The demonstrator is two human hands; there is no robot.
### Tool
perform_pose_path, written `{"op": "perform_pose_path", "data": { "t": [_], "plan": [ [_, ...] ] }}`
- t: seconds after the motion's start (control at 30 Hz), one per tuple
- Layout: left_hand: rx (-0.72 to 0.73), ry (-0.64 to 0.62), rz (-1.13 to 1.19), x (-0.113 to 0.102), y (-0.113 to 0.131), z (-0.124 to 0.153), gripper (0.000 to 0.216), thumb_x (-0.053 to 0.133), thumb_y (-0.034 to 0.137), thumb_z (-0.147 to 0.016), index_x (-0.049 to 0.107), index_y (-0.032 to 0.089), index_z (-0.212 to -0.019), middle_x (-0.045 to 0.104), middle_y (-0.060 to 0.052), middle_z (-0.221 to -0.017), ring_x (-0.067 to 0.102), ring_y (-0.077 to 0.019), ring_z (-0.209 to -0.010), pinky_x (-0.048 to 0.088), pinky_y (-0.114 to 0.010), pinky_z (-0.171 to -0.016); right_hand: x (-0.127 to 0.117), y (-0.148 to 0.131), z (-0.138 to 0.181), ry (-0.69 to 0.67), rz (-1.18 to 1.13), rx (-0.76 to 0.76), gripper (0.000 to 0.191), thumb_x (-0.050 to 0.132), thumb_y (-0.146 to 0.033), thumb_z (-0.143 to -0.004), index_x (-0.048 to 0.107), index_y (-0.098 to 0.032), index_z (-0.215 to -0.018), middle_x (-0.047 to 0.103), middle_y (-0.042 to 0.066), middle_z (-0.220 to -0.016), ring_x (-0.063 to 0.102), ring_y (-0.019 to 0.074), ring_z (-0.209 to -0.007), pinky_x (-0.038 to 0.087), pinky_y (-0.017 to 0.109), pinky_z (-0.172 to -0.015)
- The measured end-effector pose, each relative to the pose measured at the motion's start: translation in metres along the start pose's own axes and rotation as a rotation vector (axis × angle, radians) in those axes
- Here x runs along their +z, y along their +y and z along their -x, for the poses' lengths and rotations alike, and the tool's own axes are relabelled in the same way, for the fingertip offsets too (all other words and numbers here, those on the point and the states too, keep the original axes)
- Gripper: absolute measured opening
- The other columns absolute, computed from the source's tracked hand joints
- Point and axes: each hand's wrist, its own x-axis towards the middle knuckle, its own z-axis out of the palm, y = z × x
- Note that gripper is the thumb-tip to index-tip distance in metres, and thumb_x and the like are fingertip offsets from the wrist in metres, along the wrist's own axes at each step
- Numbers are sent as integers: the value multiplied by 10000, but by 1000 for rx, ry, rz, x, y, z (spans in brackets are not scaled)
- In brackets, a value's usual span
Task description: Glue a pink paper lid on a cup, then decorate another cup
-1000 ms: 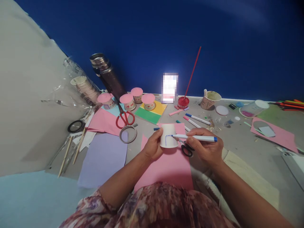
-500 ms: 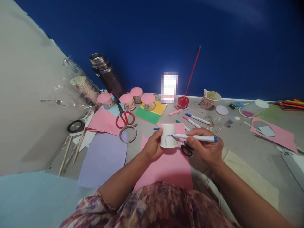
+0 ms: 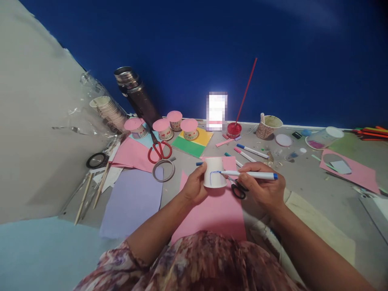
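My left hand [image 3: 194, 186] is closed round an upside-down white paper cup [image 3: 214, 173] that stands on a pink paper sheet [image 3: 212, 210]. My right hand [image 3: 263, 186] pinches a white marker with a blue end [image 3: 251, 175]. The marker's tip touches the cup's side, where a blue line is drawn. Small black-handled scissors [image 3: 238, 189] lie on the pink sheet just under my right hand, partly hidden by it.
Red scissors [image 3: 159, 150], a tape ring [image 3: 163, 170], a lilac sheet [image 3: 131, 202], several pink-topped cups [image 3: 165, 128], a dark flask [image 3: 136, 97], stacked cups [image 3: 109, 111], loose markers [image 3: 251, 151], a red pot with a stick [image 3: 234, 130], a patterned cup [image 3: 268, 126] and a glowing screen [image 3: 216, 111] lie around.
None apart from a slight shift of the view; both hands, the cup and the marker keep their places.
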Motion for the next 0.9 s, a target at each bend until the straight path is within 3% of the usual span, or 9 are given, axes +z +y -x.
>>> {"op": "perform_pose_path", "data": {
  "t": [0.3, 0.6, 0.9],
  "plan": [
    [19, -44, 0, 1, 2, 0, 489, 663, 461, -960, 710, 44, -1213, 793, -168, -982, 762, -294, -880, 612, -428, -827, -1, -4, 0, -19, -21, 2, 103, 729, -281, -930, 763, -229, -848, 713, -5, -689, 610, 127, -505, 482, 272, -508],
    [-12, -46, 9, 1, 1, 1, 506, 669, 474, -955, 703, 50, -1230, 800, -175, -1038, 786, -331, -936, 576, -470, -952, 0, -3, 1, -9, -52, -6, 71, 727, -266, -938, 770, -240, -887, 725, -1, -732, 612, 123, -513, 482, 260, -485],
    [-25, -68, 11, 2, 2, 2, 484, 671, 474, -955, 717, 64, -1209, 801, -161, -1045, 789, -312, -888, 592, -456, -916, 0, -5, 0, -19, -7, -41, 100, 719, -286, -942, 769, -234, -873, 743, 11, -751, 635, 137, -539, 503, 279, -524]
  ]
}}
